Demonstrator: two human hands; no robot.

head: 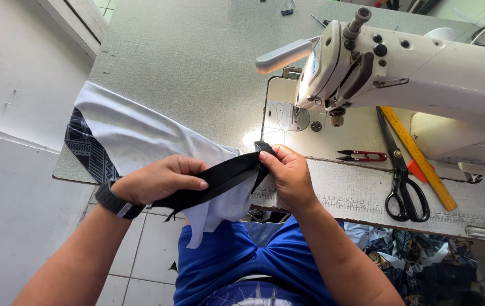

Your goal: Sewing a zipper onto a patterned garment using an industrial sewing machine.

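Both hands gripped a black fabric strip (220, 178) stretched between them, just in front of the table (197, 56) edge. Left hand (160, 180) closed over the strip's lower end, fingers curled on top, thumb side hidden. Right hand (288, 173) pinched the upper end, fingertips clamped at the strip's folded tip near the sewing machine bed. Strip ran diagonally, lower at left, higher at right, lying against a white fabric piece (140, 136) that draped off the table edge toward the lap. White piece had a dark patterned panel (86, 150) on its left side. Black wristband (115, 203) sat on the left wrist. White sewing machine (401, 68) stood at right, needle area lit. Red thread snips (364, 155), black scissors (402, 181) and a yellow ruler (418, 156) lay on the machine bed, well apart from the hands. Person wore blue shorts (242, 260).
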